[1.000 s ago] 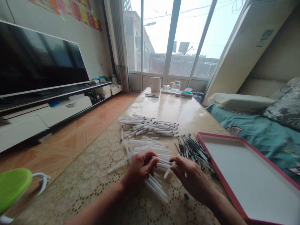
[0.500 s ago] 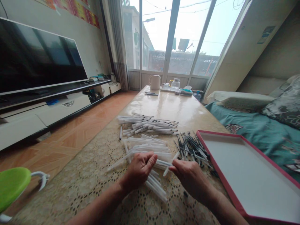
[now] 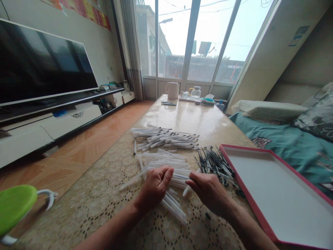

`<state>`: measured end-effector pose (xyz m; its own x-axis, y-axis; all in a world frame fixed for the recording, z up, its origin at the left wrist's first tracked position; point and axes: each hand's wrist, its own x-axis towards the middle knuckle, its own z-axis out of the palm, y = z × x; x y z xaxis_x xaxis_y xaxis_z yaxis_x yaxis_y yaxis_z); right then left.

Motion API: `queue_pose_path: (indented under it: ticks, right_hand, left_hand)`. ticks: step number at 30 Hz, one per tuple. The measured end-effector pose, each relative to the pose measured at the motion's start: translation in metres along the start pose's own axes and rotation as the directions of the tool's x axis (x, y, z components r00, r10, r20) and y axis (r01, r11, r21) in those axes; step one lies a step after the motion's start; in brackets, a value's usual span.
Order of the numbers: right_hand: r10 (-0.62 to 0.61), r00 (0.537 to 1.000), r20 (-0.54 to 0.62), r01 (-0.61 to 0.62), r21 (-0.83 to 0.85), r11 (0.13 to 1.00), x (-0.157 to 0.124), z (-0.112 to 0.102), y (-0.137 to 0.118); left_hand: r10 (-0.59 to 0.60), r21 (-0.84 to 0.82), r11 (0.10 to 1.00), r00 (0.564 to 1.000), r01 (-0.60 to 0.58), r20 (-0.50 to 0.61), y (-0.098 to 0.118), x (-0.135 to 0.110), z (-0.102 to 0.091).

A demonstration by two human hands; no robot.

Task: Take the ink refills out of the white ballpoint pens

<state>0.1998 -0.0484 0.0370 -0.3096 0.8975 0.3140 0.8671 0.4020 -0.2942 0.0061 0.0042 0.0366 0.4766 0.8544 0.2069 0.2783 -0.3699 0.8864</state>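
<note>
My left hand (image 3: 159,182) is closed around a white pen barrel (image 3: 179,175) that spans the small gap to the other hand. At its right end my right hand (image 3: 208,189) pinches a pen refill, of which only a dark bit shows at the fingertips. Under and behind the hands lies a loose pile of clear-white pen barrels (image 3: 166,160). Beyond it are pens with dark tips (image 3: 169,139). Dark-ended refills (image 3: 214,163) are heaped right of the barrels. One small black piece (image 3: 207,216) lies near my right wrist.
A shallow red-rimmed box (image 3: 286,194) with a white inside stands on the right of the patterned table (image 3: 104,208). At the far end are a beige pitcher (image 3: 172,91) and a glass jug (image 3: 195,92). A green stool (image 3: 18,206) is at the left.
My hands have drawn slightly closer, and less of the thin stick shows between them. The right hand has shifted a little left and up. The piles look unchanged.
</note>
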Motion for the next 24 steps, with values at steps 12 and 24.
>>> queue_pose_path:
  ticks: [12,24]
  right_hand:
    - [-0.034,0.999,0.017,0.037,-0.197,0.98,-0.001,0.001,-0.002]
    - [-0.138,0.977,-0.16,0.09,-0.272,0.958,0.0,-0.004,-0.005]
  left_hand:
    - [-0.124,-0.123,0.982,0.984,0.14,0.129,0.007,0.001,0.007]
    - [-0.233,-0.365,0.885,0.954,0.289,0.191,0.012,0.001,0.013]
